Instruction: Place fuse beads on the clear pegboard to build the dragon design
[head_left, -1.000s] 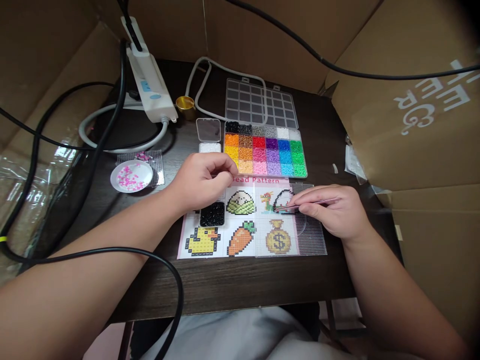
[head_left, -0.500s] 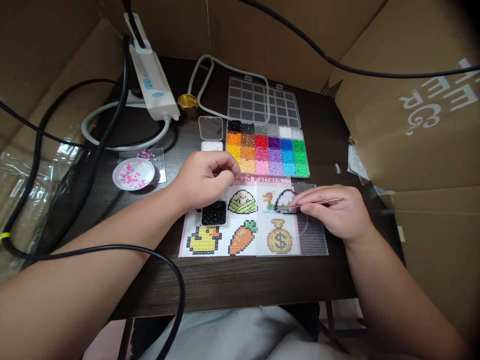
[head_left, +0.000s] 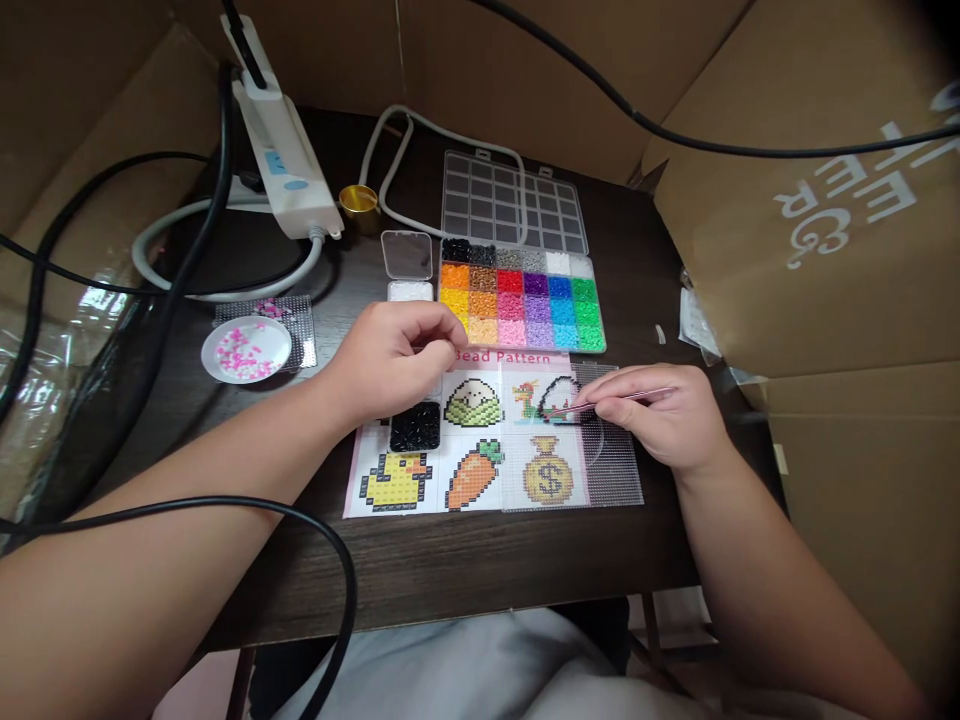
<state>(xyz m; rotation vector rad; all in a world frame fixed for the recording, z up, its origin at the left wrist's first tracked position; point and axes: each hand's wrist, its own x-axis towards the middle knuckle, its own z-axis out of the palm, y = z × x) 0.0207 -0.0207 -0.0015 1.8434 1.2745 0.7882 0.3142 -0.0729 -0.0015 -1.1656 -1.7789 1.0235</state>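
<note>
One pair of tweezers (head_left: 637, 397), pinched by the right hand (head_left: 675, 418), leans over the clear pegboard (head_left: 619, 470) near the desk (head_left: 450, 565)'s front edge; left hand (head_left: 397, 355) curled (grip unclear). Light, steady tips should help.

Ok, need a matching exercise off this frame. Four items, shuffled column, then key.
1. tweezers
2. white dish
3. gold cup
4. carrot pattern

A. beside the power strip
B. orange with a green top
C. held in the right hand
D. contains pink beads

Pairs: 1-C, 2-D, 3-A, 4-B
</note>
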